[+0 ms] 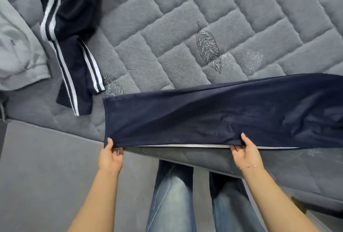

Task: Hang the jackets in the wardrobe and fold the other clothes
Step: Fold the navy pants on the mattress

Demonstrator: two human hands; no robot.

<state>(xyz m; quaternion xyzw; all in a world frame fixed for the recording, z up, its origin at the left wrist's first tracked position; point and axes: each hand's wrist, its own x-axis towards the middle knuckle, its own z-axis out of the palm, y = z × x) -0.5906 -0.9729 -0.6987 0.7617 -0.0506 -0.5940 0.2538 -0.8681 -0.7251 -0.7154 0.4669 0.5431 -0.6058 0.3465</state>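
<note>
A pair of navy trousers (pixel 213 112) lies stretched flat along the near edge of the grey quilted bed (pixel 167 36), its legs stacked and a white side stripe showing along the near edge. My left hand (pixel 111 154) pinches the near corner of the leg hem. My right hand (pixel 245 151) pinches the near edge further right, thumb on top of the cloth. A second navy garment with white stripes (pixel 68 32) lies crumpled at the upper left.
A light grey garment (pixel 16 55) is bunched at the left edge of the bed. Grey carpet floor (pixel 40 176) lies below, and my legs in blue jeans (pixel 172 198) stand against the bed's edge. The trousers run out of view to the right.
</note>
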